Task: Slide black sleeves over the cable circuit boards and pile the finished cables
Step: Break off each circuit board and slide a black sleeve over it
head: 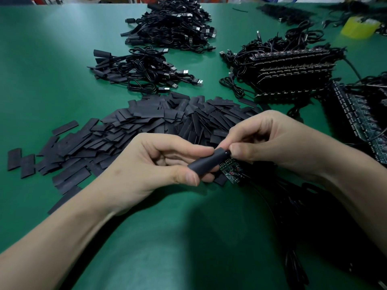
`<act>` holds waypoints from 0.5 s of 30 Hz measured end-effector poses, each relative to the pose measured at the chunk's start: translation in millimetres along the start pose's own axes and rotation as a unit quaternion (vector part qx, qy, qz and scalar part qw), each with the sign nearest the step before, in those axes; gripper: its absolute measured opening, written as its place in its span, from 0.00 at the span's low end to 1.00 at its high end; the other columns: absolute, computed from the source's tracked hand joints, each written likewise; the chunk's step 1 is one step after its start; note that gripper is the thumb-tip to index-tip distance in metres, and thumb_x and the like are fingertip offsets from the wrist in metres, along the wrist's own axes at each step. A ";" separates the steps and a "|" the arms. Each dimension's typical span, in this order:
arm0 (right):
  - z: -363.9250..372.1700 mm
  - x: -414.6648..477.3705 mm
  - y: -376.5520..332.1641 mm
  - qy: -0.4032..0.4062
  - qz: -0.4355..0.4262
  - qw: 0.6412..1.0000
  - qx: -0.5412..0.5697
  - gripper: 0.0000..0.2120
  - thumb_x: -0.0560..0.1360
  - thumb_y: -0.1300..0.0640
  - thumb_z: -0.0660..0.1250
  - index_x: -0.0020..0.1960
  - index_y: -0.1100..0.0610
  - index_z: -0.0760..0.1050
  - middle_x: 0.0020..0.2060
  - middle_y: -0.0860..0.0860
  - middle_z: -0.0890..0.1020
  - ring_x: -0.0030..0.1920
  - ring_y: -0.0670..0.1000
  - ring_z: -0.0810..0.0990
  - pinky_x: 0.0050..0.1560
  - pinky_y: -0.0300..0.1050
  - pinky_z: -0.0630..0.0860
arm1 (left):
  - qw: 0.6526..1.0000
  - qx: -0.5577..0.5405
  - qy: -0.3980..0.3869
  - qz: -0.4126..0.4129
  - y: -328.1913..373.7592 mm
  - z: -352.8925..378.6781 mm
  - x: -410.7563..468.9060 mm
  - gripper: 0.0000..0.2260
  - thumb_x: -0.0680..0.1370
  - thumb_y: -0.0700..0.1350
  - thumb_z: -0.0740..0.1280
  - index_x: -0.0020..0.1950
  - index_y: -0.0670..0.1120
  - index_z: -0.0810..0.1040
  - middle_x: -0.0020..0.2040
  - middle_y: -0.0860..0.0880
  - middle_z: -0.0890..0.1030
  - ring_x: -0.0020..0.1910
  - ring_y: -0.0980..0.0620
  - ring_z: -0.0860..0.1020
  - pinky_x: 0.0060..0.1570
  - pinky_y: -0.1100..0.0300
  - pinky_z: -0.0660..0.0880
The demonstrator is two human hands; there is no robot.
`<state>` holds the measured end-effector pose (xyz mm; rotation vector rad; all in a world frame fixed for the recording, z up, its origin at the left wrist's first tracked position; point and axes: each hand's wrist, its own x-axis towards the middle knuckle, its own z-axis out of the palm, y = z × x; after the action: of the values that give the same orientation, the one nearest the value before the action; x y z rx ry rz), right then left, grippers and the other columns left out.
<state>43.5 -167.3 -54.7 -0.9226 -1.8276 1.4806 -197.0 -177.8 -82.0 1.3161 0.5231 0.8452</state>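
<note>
My left hand pinches a black sleeve between thumb and fingers, and my right hand nips the sleeve's open end with thumb and forefinger, just above the near middle of the desk. The circuit board shows bare right under that end, its cable running off toward the near right corner, so I judge this piece is only being started: the board is not yet inside. Work done lies in a small pile of sleeved cables at mid-desk and a big pile by the far edge. Plenty is left: a spread of loose sleeves in front of my hands and a stack of bare boards toward the right edge. I see no box or tray; everything lies in heaps on the desk.
</note>
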 end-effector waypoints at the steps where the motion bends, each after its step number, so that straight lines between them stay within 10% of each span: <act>1: 0.3 -0.5 0.0 -0.004 -0.002 1.000 0.002 0.08 0.72 0.59 0.71 0.41 0.49 0.86 0.29 0.39 0.81 0.32 0.34 0.76 0.36 0.22 0.68 | 1.000 -0.001 -0.002 -0.002 0.0 0.0 -0.2 0.16 0.64 0.47 0.80 0.51 0.53 0.88 0.46 0.48 0.88 0.43 0.52 0.87 0.45 0.63 0.81; 15: -3.3 -0.4 5.6 0.019 0.008 1.000 -0.011 0.04 0.69 0.53 0.73 0.41 0.46 0.87 0.27 0.41 0.78 0.29 0.36 0.72 0.33 0.24 0.66 | 0.999 0.034 0.033 0.023 -4.0 -2.9 2.3 0.17 0.63 0.47 0.81 0.50 0.52 0.88 0.43 0.47 0.88 0.42 0.53 0.87 0.44 0.65 0.81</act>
<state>47.2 -165.1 -59.5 -0.9711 -1.8172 1.4461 -196.8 -174.3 -86.2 1.3702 0.5794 0.9173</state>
